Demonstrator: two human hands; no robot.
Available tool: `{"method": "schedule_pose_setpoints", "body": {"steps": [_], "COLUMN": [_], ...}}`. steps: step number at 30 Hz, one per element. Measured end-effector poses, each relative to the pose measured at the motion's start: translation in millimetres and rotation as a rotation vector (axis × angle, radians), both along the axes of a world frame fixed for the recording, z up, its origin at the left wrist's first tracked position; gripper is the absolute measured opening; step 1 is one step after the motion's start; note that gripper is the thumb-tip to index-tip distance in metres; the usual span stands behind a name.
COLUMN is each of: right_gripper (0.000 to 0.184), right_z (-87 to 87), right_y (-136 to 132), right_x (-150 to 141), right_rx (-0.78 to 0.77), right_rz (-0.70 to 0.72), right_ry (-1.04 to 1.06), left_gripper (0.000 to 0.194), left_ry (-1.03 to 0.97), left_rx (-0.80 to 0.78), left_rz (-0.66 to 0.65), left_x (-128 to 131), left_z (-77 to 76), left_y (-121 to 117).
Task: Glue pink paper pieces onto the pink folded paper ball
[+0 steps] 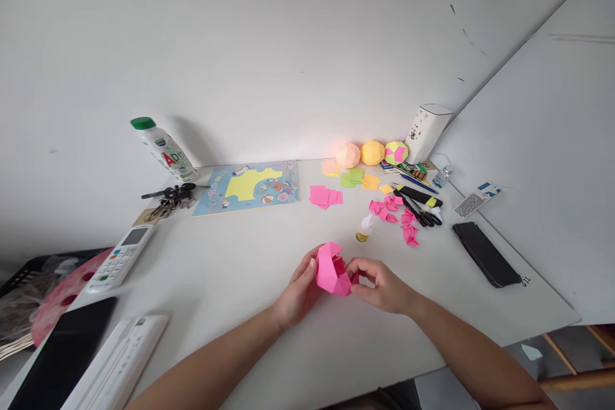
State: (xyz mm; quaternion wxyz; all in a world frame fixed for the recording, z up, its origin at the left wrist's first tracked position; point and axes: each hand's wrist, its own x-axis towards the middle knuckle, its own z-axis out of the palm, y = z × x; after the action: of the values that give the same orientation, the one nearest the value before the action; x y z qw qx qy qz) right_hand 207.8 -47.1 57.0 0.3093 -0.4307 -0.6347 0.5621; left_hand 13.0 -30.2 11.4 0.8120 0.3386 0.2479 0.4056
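A hollow, partly formed ball of folded pink paper is held above the white table, its open side showing. My left hand cups it from the left, thumb lying along its outer face. At its right edge, my right hand pinches a pink paper flap between thumb and fingers. A small glue bottle with a white tip stands just beyond the hands. Folded pink paper pieces lie to the right, and flat pink paper squares lie further back.
Three finished paper balls line the wall beside a white box. Black scissors, a cutter and a black pouch lie right. Leftward are a patterned sheet, bottle, keys and remote.
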Motion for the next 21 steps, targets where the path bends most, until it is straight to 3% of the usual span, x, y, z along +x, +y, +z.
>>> {"method": "schedule_pose_setpoints", "body": {"steps": [4,9,17,21], "right_gripper": [0.024,0.031,0.022,0.024], "right_z": [-0.7,-2.2,-16.8,-24.2], "right_y": [-1,-2,9,18], "right_x": [1,1,7,14], "right_rx": [0.103,0.237,0.707,0.897], "right_rz": [0.064,0.100,0.092,0.067], "right_ry": [-0.114,-0.193,-0.429,-0.519], "left_gripper": [0.046,0.054,0.052,0.048], "left_ry": [0.112,0.173,0.217,0.225], "left_rx": [0.001,0.113,0.403,0.457], "left_rz": [0.064,0.088,0.088,0.052], "left_x": [-5,-8,-8,-9], "left_z": [-6.9,-12.3,-8.4,-7.8], "left_y": [-1,-2,-3,-4]}}
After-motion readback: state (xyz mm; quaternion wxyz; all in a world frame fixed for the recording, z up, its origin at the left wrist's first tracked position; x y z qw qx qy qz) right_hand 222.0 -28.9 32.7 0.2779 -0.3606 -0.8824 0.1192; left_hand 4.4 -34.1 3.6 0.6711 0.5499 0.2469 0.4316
